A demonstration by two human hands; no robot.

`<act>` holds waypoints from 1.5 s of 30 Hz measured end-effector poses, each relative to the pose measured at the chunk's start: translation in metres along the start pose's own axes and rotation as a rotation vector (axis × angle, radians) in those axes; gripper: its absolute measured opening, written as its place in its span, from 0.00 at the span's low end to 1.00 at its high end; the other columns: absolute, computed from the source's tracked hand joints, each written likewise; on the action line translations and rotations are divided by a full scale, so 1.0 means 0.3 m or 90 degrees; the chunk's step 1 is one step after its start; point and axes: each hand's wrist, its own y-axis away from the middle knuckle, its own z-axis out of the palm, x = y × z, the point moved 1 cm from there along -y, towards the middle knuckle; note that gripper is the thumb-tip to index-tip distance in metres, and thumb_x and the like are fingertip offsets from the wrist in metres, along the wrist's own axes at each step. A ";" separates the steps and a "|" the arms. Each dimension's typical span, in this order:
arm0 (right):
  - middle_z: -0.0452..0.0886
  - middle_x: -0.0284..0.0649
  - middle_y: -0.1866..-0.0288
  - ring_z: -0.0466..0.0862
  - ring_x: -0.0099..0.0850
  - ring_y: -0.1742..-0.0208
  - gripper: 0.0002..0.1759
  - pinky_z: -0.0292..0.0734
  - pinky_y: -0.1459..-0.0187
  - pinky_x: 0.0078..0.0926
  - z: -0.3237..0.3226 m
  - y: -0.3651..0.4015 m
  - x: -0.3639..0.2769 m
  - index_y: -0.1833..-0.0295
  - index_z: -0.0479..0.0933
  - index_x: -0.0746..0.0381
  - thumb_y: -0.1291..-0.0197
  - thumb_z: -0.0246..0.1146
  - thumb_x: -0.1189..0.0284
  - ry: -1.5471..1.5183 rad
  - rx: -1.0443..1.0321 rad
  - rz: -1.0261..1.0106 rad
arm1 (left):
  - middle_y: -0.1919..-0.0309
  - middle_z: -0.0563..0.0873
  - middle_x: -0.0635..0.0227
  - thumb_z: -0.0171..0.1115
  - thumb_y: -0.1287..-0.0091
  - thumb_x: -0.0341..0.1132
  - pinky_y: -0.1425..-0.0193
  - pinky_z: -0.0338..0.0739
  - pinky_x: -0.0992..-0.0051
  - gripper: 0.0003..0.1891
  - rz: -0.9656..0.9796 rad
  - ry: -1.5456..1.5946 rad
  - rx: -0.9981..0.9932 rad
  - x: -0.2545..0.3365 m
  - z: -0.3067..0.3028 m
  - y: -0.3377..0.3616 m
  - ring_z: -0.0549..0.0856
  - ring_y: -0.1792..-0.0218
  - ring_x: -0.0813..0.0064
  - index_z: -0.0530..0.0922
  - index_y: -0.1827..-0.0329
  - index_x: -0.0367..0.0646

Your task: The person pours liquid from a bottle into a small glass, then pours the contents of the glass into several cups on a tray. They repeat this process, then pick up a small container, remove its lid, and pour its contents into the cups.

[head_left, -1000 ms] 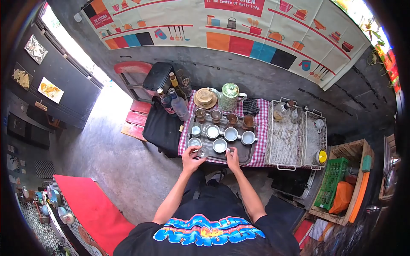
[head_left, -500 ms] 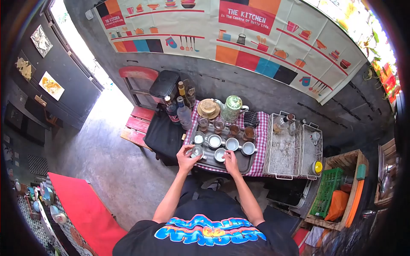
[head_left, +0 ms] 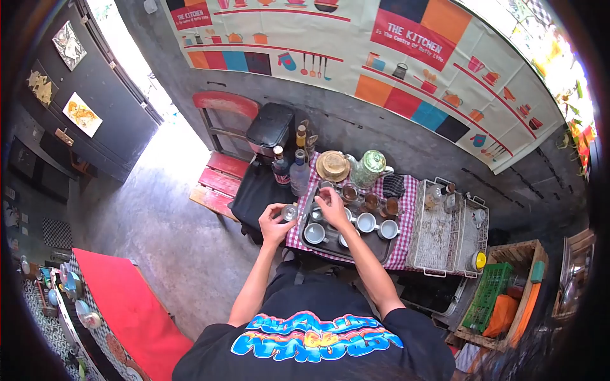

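Note:
Off the tray's left edge, my left hand holds a small clear glass in its closed fingers. My right hand reaches across the dark tray, its bent fingers closed at a glass in the back row; the fingers partly hide it. To the right in that row stand glasses with brown contents. White cups fill the front, one partly covered by my right forearm. Another small glass stands just below my right hand.
Behind the tray are a green patterned pitcher and a woven-looking lidded container. Bottles stand at the left on black cloth. Wire baskets sit at the right, with a wooden crate beyond.
My right hand has left the front white cup and moved back and left to the rear glass. My left hand keeps the small clear glass, now off the tray. The view has shifted.

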 end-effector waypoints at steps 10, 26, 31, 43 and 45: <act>0.74 0.53 0.32 0.77 0.48 0.33 0.59 0.71 0.31 0.43 0.232 -0.253 -0.007 0.25 0.64 0.63 0.62 0.86 0.57 0.052 0.129 -0.072 | 0.49 0.83 0.67 0.84 0.53 0.22 0.42 0.88 0.70 0.29 0.003 -0.042 -0.006 -0.004 -0.124 -0.151 0.86 0.47 0.73 0.83 0.45 0.34; 0.85 0.39 0.53 0.86 0.32 0.52 0.39 0.81 0.47 0.34 0.310 -0.272 0.116 0.44 0.75 0.62 0.63 0.86 0.68 -0.095 0.179 -0.034 | 0.47 0.83 0.64 0.83 0.53 0.22 0.43 0.90 0.69 0.27 -0.007 -0.043 -0.058 -0.017 -0.185 -0.315 0.87 0.47 0.71 0.85 0.47 0.33; 0.84 0.39 0.53 0.86 0.31 0.54 0.38 0.82 0.49 0.33 0.224 -0.203 0.001 0.44 0.75 0.65 0.59 0.87 0.66 -0.073 0.221 0.003 | 0.47 0.83 0.64 0.83 0.52 0.22 0.44 0.90 0.68 0.27 0.001 -0.061 -0.092 0.042 -0.153 -0.324 0.87 0.47 0.71 0.85 0.46 0.33; 0.85 0.40 0.53 0.86 0.29 0.52 0.39 0.81 0.47 0.31 -0.276 -0.113 -0.392 0.42 0.77 0.63 0.62 0.85 0.66 0.007 0.124 -0.228 | 0.48 0.85 0.65 0.84 0.52 0.25 0.44 0.89 0.70 0.28 0.084 -0.046 -0.205 0.198 0.074 -0.346 0.88 0.48 0.73 0.85 0.45 0.35; 0.86 0.45 0.52 0.88 0.38 0.51 0.40 0.82 0.47 0.36 -0.359 -0.109 -0.420 0.41 0.77 0.64 0.64 0.83 0.66 0.114 0.083 -0.221 | 0.48 0.85 0.65 0.84 0.52 0.26 0.44 0.89 0.70 0.28 0.094 -0.047 -0.227 0.214 0.114 -0.351 0.88 0.48 0.74 0.86 0.45 0.35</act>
